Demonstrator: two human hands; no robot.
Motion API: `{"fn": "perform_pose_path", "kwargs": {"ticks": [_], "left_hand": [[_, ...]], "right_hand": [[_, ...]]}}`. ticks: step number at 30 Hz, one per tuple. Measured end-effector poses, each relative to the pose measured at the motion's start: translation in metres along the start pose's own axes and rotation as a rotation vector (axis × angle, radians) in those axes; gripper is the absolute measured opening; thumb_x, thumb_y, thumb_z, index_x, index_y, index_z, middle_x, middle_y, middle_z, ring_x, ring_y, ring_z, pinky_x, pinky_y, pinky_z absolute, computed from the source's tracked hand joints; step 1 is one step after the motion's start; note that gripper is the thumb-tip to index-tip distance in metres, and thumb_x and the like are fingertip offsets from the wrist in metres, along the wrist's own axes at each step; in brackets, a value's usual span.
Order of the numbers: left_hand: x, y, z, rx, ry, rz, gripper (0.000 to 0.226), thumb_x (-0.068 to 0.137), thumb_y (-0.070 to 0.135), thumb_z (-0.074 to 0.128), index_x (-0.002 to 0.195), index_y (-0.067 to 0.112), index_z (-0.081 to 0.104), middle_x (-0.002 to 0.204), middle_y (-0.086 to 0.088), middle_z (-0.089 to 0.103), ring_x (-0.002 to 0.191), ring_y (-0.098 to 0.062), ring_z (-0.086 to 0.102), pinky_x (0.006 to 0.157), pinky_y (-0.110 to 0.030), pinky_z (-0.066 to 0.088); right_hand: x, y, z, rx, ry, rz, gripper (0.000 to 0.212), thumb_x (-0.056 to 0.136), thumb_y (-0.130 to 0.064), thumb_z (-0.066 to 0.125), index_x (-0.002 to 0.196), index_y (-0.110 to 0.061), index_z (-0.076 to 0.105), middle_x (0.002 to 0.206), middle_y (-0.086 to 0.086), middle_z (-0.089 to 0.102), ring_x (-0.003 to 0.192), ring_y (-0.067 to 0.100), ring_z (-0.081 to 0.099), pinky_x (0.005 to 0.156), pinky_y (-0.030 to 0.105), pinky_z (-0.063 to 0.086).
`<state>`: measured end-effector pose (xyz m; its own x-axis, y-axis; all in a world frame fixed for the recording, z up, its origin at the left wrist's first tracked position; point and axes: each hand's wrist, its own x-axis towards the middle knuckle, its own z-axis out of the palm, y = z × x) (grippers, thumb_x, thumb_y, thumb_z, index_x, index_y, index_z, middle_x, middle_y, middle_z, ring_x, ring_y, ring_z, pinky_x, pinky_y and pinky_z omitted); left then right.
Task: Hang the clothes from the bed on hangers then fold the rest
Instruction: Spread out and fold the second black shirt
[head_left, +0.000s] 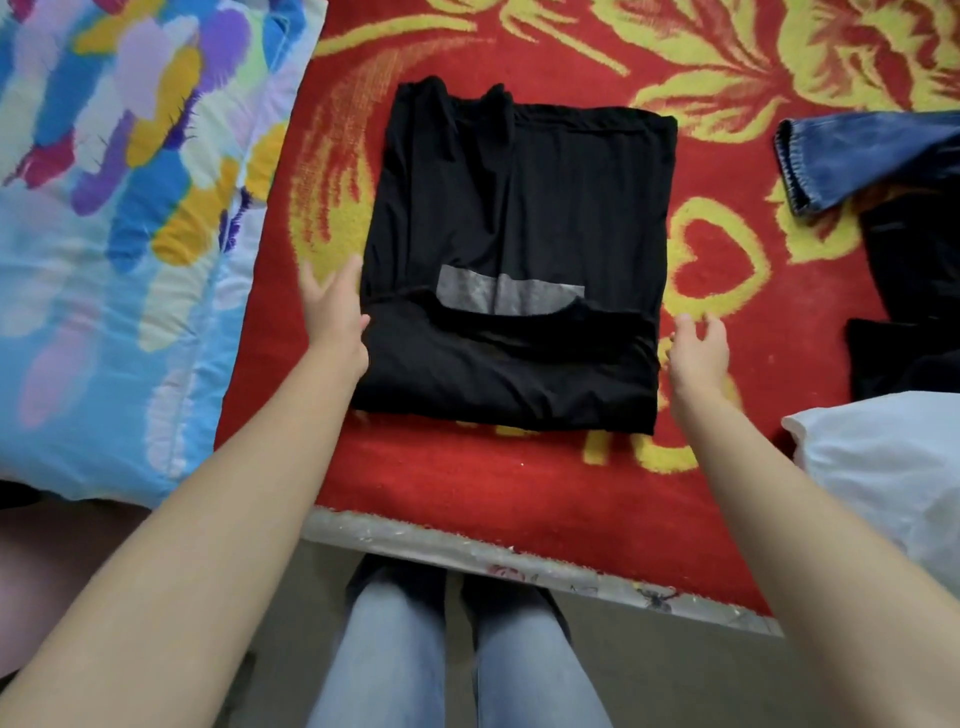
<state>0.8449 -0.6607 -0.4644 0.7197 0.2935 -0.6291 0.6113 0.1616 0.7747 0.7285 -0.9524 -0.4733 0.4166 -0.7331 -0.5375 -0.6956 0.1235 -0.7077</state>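
A black T-shirt (519, 218) lies folded into a rectangle on the red and yellow blanket (727, 291) of the bed, neckline toward me with a grey label patch showing. My left hand (335, 317) lies with straight fingers against the shirt's left edge, thumb touching the fabric. Just off the shirt's right edge, my right hand (698, 351) hovers with loosely spread fingers and holds nothing.
A multicoloured quilt (119, 234) covers the bed's left side. A blue jeans leg (862, 161) and dark clothes (914, 291) lie at the right, with a white garment (893, 467) near the front right. The bed's edge (519, 561) runs in front of my legs.
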Motion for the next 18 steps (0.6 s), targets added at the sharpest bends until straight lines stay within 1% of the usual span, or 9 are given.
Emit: {"fn": "perform_pose_path", "kwargs": {"ticks": [2, 3, 5, 8, 9, 11, 13, 15, 18], "left_hand": [[0.002, -0.022, -0.004, 0.532, -0.128, 0.191, 0.075, 0.091, 0.035, 0.057, 0.151, 0.028, 0.011, 0.154, -0.003, 0.023, 0.139, -0.024, 0.025, 0.11, -0.038, 0.025], [0.002, -0.037, -0.011, 0.85, -0.164, 0.29, 0.078, 0.091, 0.039, 0.056, 0.151, 0.028, 0.008, 0.158, -0.004, 0.012, 0.142, -0.026, 0.015, 0.112, -0.04, 0.017], [0.004, -0.067, -0.028, 1.347, -0.258, 0.4, 0.081, 0.09, 0.047, 0.052, 0.15, 0.031, 0.001, 0.159, -0.004, -0.003, 0.144, -0.029, 0.003, 0.112, -0.045, 0.015], [0.012, -0.1, -0.051, 1.695, -0.358, 0.385, 0.082, 0.09, 0.057, 0.044, 0.149, 0.034, -0.008, 0.158, -0.005, -0.014, 0.144, -0.03, -0.007, 0.115, -0.046, 0.012], [0.017, -0.107, -0.056, 1.732, -0.349, 0.346, 0.08, 0.09, 0.059, 0.041, 0.149, 0.034, -0.008, 0.158, -0.006, -0.015, 0.144, -0.031, -0.008, 0.115, -0.047, 0.01], [0.022, -0.11, -0.062, 1.672, -0.261, 0.275, 0.078, 0.09, 0.062, 0.037, 0.15, 0.033, -0.005, 0.158, -0.008, -0.012, 0.144, -0.033, -0.007, 0.114, -0.049, 0.008], [0.027, -0.107, -0.063, 1.47, -0.139, 0.156, 0.077, 0.091, 0.061, 0.038, 0.15, 0.03, -0.001, 0.158, -0.011, -0.006, 0.143, -0.035, 0.001, 0.113, -0.051, 0.011], [0.033, -0.1, -0.062, 1.181, -0.031, 0.065, 0.078, 0.092, 0.051, 0.047, 0.151, 0.023, 0.005, 0.157, -0.014, 0.007, 0.141, -0.037, 0.014, 0.111, -0.049, 0.019], [0.037, -0.09, -0.056, 0.859, 0.073, 0.053, 0.071, 0.09, 0.025, 0.06, 0.148, 0.012, 0.022, 0.146, -0.015, 0.037, 0.132, -0.033, 0.037, 0.106, -0.039, 0.031]], "right_hand": [[-0.004, 0.015, 0.008, -0.314, -0.064, -0.136, 0.052, 0.098, -0.033, 0.039, 0.146, -0.016, 0.028, 0.144, 0.007, 0.04, 0.13, 0.027, 0.038, 0.106, 0.038, 0.031], [-0.008, 0.027, 0.01, -0.511, -0.108, -0.207, 0.052, 0.098, -0.033, 0.039, 0.146, -0.016, 0.029, 0.148, 0.009, 0.035, 0.135, 0.029, 0.031, 0.109, 0.04, 0.026], [-0.014, 0.052, 0.013, -0.859, -0.221, -0.309, 0.055, 0.098, -0.037, 0.041, 0.147, -0.019, 0.027, 0.152, 0.012, 0.025, 0.139, 0.03, 0.022, 0.109, 0.041, 0.025], [-0.012, 0.084, 0.014, -1.229, -0.392, -0.348, 0.059, 0.097, -0.041, 0.041, 0.15, -0.027, 0.018, 0.157, 0.012, 0.007, 0.144, 0.027, 0.007, 0.109, 0.041, 0.026], [-0.009, 0.09, 0.015, -1.288, -0.417, -0.34, 0.06, 0.097, -0.041, 0.041, 0.15, -0.028, 0.015, 0.158, 0.011, 0.002, 0.145, 0.026, 0.003, 0.109, 0.04, 0.027], [-0.007, 0.095, 0.014, -1.294, -0.382, -0.368, 0.06, 0.097, -0.04, 0.042, 0.15, -0.028, 0.016, 0.158, 0.012, 0.001, 0.145, 0.026, 0.002, 0.109, 0.04, 0.026], [-0.006, 0.097, 0.014, -1.135, -0.203, -0.388, 0.057, 0.097, -0.038, 0.045, 0.148, -0.021, 0.024, 0.157, 0.014, 0.009, 0.145, 0.028, 0.006, 0.109, 0.043, 0.024], [-0.005, 0.096, 0.015, -0.895, -0.023, -0.232, 0.059, 0.096, -0.034, 0.048, 0.147, -0.017, 0.025, 0.155, 0.016, 0.015, 0.142, 0.031, 0.012, 0.109, 0.046, 0.024], [0.001, 0.091, 0.018, -0.565, 0.01, 0.117, 0.071, 0.092, -0.022, 0.055, 0.149, -0.01, 0.014, 0.151, 0.02, 0.022, 0.137, 0.035, 0.026, 0.106, 0.043, 0.029]]}}
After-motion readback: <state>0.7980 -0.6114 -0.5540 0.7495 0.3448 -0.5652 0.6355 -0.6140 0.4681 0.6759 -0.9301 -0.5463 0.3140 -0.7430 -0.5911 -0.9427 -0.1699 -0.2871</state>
